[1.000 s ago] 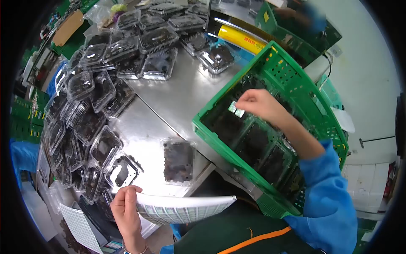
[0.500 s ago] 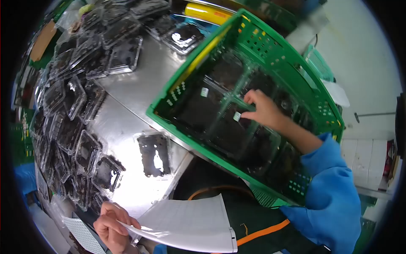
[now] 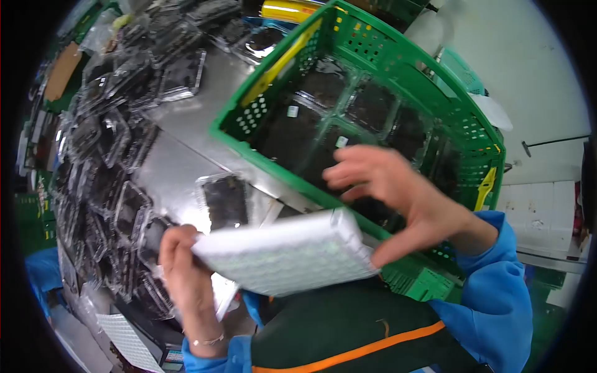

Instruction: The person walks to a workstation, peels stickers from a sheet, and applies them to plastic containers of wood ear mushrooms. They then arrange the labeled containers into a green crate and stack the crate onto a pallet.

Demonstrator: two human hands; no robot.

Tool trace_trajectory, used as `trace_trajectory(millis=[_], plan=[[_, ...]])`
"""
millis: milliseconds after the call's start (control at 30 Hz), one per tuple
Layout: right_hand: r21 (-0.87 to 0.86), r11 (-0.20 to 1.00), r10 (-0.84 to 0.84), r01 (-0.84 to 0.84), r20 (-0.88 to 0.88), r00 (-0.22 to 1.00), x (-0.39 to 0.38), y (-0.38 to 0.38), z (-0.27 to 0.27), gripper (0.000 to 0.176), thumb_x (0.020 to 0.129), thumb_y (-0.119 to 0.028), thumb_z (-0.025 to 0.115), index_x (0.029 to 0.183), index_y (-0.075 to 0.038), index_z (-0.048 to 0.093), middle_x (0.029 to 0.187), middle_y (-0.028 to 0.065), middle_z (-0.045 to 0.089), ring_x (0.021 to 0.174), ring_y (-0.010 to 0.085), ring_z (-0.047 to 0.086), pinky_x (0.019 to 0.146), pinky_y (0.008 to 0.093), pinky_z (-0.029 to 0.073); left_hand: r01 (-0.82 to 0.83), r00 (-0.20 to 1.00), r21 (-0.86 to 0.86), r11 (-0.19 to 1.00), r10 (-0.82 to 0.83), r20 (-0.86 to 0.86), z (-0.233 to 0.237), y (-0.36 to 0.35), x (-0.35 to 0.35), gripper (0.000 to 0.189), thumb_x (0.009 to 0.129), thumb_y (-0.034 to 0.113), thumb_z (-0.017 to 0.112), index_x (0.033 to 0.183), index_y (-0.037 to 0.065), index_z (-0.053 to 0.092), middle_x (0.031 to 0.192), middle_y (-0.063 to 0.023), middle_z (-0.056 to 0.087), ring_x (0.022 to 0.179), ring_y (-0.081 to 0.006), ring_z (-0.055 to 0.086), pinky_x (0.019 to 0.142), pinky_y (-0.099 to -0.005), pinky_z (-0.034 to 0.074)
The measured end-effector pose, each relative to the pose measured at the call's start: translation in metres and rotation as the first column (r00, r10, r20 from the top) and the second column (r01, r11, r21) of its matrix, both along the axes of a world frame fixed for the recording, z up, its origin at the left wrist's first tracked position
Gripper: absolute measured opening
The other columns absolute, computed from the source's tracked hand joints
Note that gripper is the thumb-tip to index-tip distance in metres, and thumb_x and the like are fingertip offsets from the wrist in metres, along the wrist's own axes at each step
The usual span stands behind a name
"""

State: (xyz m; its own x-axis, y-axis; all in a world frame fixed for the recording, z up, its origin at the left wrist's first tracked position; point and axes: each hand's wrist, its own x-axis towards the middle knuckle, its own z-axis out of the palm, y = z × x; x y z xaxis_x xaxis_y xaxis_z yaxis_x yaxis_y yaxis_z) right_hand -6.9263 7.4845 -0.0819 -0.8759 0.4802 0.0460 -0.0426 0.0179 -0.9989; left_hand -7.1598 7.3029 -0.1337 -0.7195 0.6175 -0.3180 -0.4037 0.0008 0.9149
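Observation:
My left hand grips the left end of a white label sheet, which is blurred and curved, with rows of small labels on its face. At the sheet's right end is my right hand, its fingers spread and the thumb near the sheet's edge. Beyond it stands a green crate holding several clear boxes with dark contents. Small pale labels show on two of them, one label at the left and another label near my right fingers.
Many clear boxes are piled on the left of the metal table. A single dark-filled box lies between pile and crate. A yellow roll lies behind the crate. Another label sheet is at the lower left.
My right hand has moved out of the crate, toward me, to the sheet's right end. My left hand has risen with the sheet, whose label rows now show.

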Motion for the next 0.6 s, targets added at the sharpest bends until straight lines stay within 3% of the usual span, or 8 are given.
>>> trace_trajectory(millis=[33, 100, 167, 233, 333, 400, 533, 600], plan=[[-0.108, 0.994, 0.0, 0.004, 0.029, 1.0, -0.015, -0.015, 0.003, 0.057, 0.075, 0.0, 0.064, 0.125, -0.005, 0.037, 0.111, 0.0084, 0.052, 0.1, 0.0135, 0.052, 0.085, 0.0254, 0.041, 0.017, 1.0, 0.068, 0.998, -0.016, -0.017, -0.009, 0.001, -0.001, 0.01, 0.084, -0.001, 0.043, 0.078, 0.004, 0.051, 0.086, -0.0042, 0.053, 0.081, -0.0122, 0.049, 0.075, -0.0232, 0.039], [-0.254, 0.966, -0.034, 0.052, 0.073, 0.997, -0.03, -0.028, -0.001, 0.037, 0.081, 0.0, 0.057, 0.116, 0.003, 0.045, 0.105, 0.0089, 0.057, 0.095, 0.0118, 0.054, 0.082, 0.0261, 0.044, -0.017, 0.995, 0.188, 0.982, -0.001, 0.095, 0.002, -0.003, -0.001, 0.023, 0.084, 0.005, 0.048, 0.107, 0.002, 0.048, 0.088, -0.0052, 0.053, 0.081, -0.0121, 0.051, 0.073, -0.0235, 0.042], [-0.189, 0.97, -0.124, 0.155, 0.162, 0.979, -0.038, -0.037, 0.006, 0.027, 0.084, -0.005, 0.056, 0.108, 0.006, 0.05, 0.097, 0.0076, 0.061, 0.086, 0.0101, 0.057, 0.075, 0.0251, 0.047, -0.035, 0.988, 0.321, 0.946, -0.016, 0.156, 0.018, -0.011, -0.002, 0.035, 0.086, 0.01, 0.053, 0.118, 0.001, 0.043, 0.088, -0.0051, 0.054, 0.08, -0.0113, 0.052, 0.072, -0.023, 0.043], [-0.155, 0.975, -0.126, 0.16, 0.206, 0.97, -0.04, -0.05, 0.011, 0.026, 0.084, -0.006, 0.056, 0.107, 0.006, 0.051, 0.096, 0.0074, 0.061, 0.084, 0.0098, 0.058, 0.074, 0.0251, 0.047, 0.286, 0.91, 0.234, 0.929, -0.187, -0.37, 0.014, -0.033, -0.004, 0.055, 0.083, 0.013, 0.059, 0.13, 0.001, 0.031, 0.088, -0.0046, 0.053, 0.079, -0.0093, 0.051, 0.07, -0.0229, 0.043], [-0.118, 0.988, -0.056, 0.103, 0.345, 0.937, -0.049, -0.064, 0.016, 0.033, 0.084, -0.006, 0.055, 0.114, 0.004, 0.046, 0.102, 0.008, 0.059, 0.091, 0.0115, 0.056, 0.078, 0.0256, 0.045, 0.188, 0.953, 0.188, 0.964, -0.132, -0.274, 0.007, -0.056, -0.012, 0.032, 0.081, 0.006, 0.062, 0.11, 0.0, 0.049, 0.082, -0.005, 0.058, 0.069, -0.0077, 0.055, 0.059, -0.0184, 0.044], [-0.12, 0.991, -0.052, 0.055, 0.026, 0.998, -0.06, -0.072, 0.017, 0.042, 0.084, -0.004, 0.054, 0.123, 0.001, 0.039, 0.108, 0.0081, 0.055, 0.099, 0.0139, 0.053, 0.084, 0.0269, 0.043, 0.179, 0.943, 0.14, 0.974, -0.13, -0.307, 0.01, -0.069, -0.018, 0.024, 0.082, 0.007, 0.061, 0.102, -0.001, 0.052, 0.08, -0.0046, 0.059, 0.068, -0.0062, 0.053, 0.059, -0.0177, 0.043], [-0.084, 0.996, 0.037, -0.028, 0.099, 0.994, -0.082, -0.076, 0.026, 0.027, 0.081, 0.001, 0.057, 0.108, 0.001, 0.051, 0.095, 0.0065, 0.06, 0.088, 0.0115, 0.057, 0.076, 0.0241, 0.046, 0.225, 0.935, 0.044, 0.973, -0.203, -0.29, 0.019, -0.097, -0.033, 0.011, 0.084, 0.008, 0.059, 0.09, -0.002, 0.057, 0.079, -0.0043, 0.06, 0.067, -0.0041, 0.051, 0.059, -0.0171, 0.04], [-0.031, 0.999, -0.013, 0.017, 0.112, 0.994, -0.087, -0.086, 0.025, 0.021, 0.082, -0.001, 0.057, 0.102, 0.002, 0.054, 0.09, 0.0051, 0.061, 0.083, 0.0099, 0.057, 0.073, 0.0227, 0.046, 0.128, 0.963, 0.256, 0.958, -0.058, -0.265, 0.035, -0.089, -0.021, 0.017, 0.081, 0.006, 0.061, 0.095, -0.002, 0.055, 0.081, -0.0046, 0.06, 0.067, -0.0065, 0.053, 0.059, -0.0193, 0.043]])
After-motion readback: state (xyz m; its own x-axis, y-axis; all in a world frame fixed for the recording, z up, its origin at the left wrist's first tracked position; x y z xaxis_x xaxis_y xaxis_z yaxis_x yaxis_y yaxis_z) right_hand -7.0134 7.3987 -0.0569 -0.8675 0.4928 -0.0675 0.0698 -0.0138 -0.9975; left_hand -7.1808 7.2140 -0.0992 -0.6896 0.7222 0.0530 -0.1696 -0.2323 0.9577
